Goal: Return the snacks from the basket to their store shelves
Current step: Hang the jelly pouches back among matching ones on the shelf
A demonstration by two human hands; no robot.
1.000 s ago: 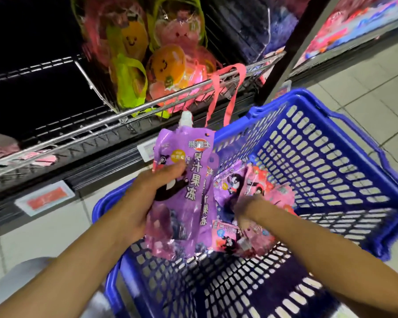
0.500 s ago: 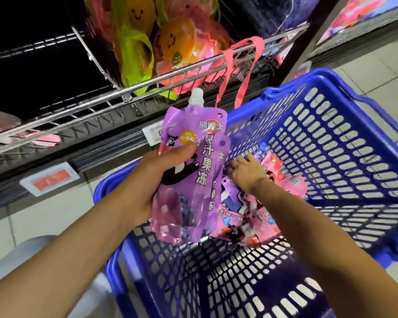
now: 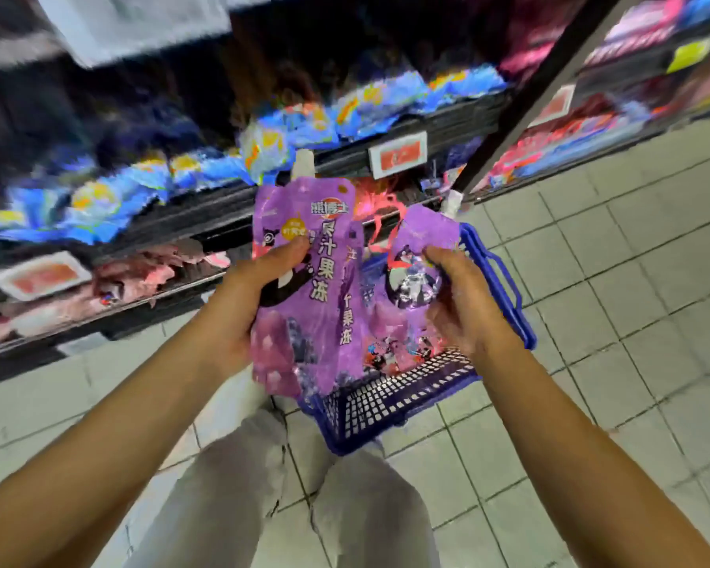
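In the head view, the left hand [image 3: 238, 317] grasps a large purple jelly pouch [image 3: 304, 280] upright, its white spout at 12 o'clock. The right hand [image 3: 464, 305] grips a smaller purple pouch [image 3: 417, 256] just beside it, at 3 o'clock. Both are above the blue basket [image 3: 402, 399] on the tiled floor [image 3: 632, 321]. The shelves [image 3: 222, 198] at 11 o'clock are blurred.

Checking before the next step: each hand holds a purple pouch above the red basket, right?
Not quite: the basket is blue, not red, as the head view shows. The rest holds: the left hand and right hand each hold a purple pouch above it.
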